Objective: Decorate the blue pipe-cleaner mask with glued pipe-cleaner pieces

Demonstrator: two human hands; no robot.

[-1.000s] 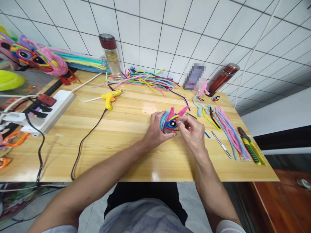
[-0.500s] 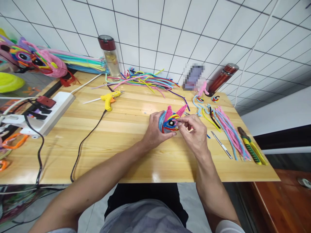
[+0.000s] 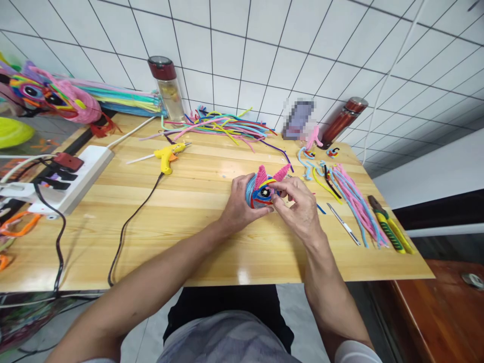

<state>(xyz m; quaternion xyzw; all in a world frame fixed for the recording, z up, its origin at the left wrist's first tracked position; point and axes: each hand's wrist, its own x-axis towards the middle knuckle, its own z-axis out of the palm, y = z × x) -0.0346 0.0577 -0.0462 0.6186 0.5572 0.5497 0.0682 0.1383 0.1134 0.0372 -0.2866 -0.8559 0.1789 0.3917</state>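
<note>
A small animal head made of pipe cleaners (image 3: 251, 193), blue with two pink ears and a black-and-white eye, is held over the middle of the table. My left hand (image 3: 241, 204) wraps its left side, fingers behind and thumb along the bottom. On its right side my right hand (image 3: 298, 204) pinches close to the eye with thumb and forefinger. Whatever sits between those fingertips is too small to make out. Part of the head's right side is hidden behind the right hand.
Left are a yellow glue gun (image 3: 165, 157) and a white power strip (image 3: 77, 179). Loose pipe cleaners (image 3: 227, 124) and a glass bottle (image 3: 169, 93) stand at the back. To the right lie a craft knife (image 3: 343, 224), pink and blue pipe cleaners (image 3: 357, 204) and pliers (image 3: 389, 224).
My right hand's fingertips have shifted slightly left, nearer the eye. The left hand keeps its grip on the head. The whole view has moved a little.
</note>
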